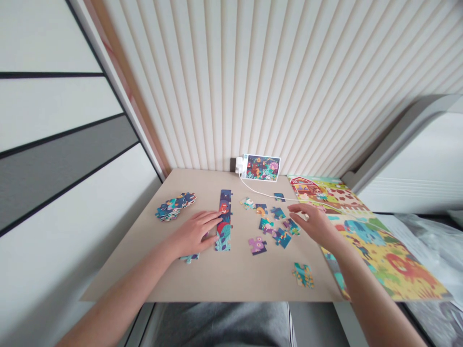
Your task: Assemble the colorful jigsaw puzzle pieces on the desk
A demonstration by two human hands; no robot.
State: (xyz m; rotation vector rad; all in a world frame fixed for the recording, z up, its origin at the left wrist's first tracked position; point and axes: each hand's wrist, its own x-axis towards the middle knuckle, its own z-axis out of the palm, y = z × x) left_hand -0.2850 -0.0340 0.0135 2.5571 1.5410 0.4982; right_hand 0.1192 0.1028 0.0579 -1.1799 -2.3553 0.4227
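Observation:
My left hand (198,232) lies open, its fingertips at the left edge of an upright strip of joined puzzle pieces (224,231). Part of a puzzle piece shows under its palm, and another puzzle piece (190,259) pokes out below the wrist side. My right hand (311,222) hovers or rests at the right of several scattered puzzle pieces (282,237), fingers stretched and thumb apart, nothing visible in it. Beside its fingertips is a dark blue-green piece (278,213). A pink-purple piece (257,246) sits nearer me, and a teal-and-orange piece (303,275) lies by the front edge.
A heap of puzzle pieces (173,207) is at the table's left. A small picture card (262,167) leans at the back beside a white charger (239,165), whose white cable (260,193) runs right across the table. Farm (340,193) and animal picture boards (383,255) lie at right.

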